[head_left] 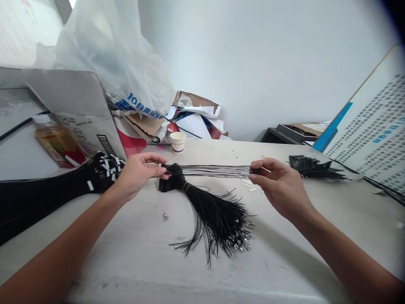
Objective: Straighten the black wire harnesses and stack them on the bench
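Observation:
My left hand (139,171) and my right hand (278,183) hold a flat row of thin black cords (215,170) stretched taut between them, just above the table. The left fingers pinch the cords' end at a small white tag; the right fingers pinch the other end. Below them a bundle of black cords (215,215), bound with a band near its top, lies fanned out on the table (133,253) with its loose ends toward me.
A large black bundle with white tags (63,185) lies at the left. Behind it are a cardboard box (79,109), a drink bottle (53,141), a plastic bag (110,55) and a paper cup (178,141). Another black pile (311,166) and a printed board (370,131) are at the right.

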Demonstrator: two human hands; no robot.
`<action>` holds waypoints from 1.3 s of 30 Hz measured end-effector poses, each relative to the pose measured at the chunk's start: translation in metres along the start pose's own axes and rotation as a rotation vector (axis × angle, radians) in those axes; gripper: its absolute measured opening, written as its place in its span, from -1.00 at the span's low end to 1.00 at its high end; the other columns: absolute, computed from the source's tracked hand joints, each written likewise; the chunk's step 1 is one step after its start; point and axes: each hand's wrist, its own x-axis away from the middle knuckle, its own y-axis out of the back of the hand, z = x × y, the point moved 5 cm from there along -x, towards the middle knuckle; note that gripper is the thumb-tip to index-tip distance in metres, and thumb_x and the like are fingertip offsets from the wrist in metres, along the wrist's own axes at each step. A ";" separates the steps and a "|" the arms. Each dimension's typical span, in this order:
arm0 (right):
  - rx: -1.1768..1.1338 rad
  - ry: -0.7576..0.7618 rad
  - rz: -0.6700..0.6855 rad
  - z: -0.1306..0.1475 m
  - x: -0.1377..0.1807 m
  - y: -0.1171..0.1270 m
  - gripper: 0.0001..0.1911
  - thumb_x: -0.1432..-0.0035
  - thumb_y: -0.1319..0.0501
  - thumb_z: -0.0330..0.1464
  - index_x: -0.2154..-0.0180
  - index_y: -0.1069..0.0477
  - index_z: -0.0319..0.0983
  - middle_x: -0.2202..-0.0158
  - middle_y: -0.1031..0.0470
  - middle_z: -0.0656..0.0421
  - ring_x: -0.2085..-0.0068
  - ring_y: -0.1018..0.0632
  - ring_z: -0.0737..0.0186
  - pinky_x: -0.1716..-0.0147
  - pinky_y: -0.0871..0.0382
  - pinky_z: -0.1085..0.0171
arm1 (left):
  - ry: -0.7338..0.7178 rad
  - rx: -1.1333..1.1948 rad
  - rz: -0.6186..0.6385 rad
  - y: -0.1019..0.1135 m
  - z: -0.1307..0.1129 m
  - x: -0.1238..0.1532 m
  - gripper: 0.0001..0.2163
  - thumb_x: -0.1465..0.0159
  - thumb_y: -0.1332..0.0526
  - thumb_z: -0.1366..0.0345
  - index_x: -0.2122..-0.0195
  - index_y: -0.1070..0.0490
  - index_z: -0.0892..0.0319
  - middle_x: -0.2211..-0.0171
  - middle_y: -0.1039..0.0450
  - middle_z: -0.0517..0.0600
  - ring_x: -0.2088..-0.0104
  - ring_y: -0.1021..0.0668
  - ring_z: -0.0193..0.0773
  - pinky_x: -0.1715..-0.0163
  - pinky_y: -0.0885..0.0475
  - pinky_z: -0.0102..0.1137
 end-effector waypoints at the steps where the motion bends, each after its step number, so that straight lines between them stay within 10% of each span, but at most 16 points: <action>1: 0.015 0.034 0.009 0.003 -0.001 0.000 -0.74 0.10 -0.49 -0.37 0.32 -0.51 -0.16 0.27 -0.45 0.16 0.31 -0.46 0.30 0.42 -0.34 0.30 | 0.008 0.005 -0.010 0.001 0.001 -0.001 -0.73 0.06 -0.56 0.37 0.33 -0.61 0.24 0.46 -0.65 0.07 0.47 -0.69 -0.16 0.34 -0.64 -0.32; 14: -0.024 0.053 0.118 0.006 -0.004 0.001 -0.78 0.01 -0.44 -0.37 0.27 -0.51 -0.15 0.29 -0.50 0.15 0.31 -0.51 0.26 0.38 -0.45 0.23 | -0.004 -0.027 -0.122 0.011 -0.003 -0.007 -0.80 0.08 -0.52 0.46 0.38 -0.66 0.25 0.48 -0.60 0.01 0.60 -0.58 -0.32 0.57 -0.53 -0.48; 39: -0.134 0.018 0.030 -0.005 -0.010 0.013 -0.75 0.15 -0.53 -0.46 0.41 -0.57 -0.10 0.22 -0.52 0.17 0.27 -0.52 0.25 0.36 -0.47 0.24 | 0.087 -0.056 0.018 0.006 0.008 -0.005 -0.79 0.01 -0.53 0.41 0.32 -0.66 0.25 0.51 -0.63 0.08 0.43 -0.71 -0.06 0.27 -0.64 -0.22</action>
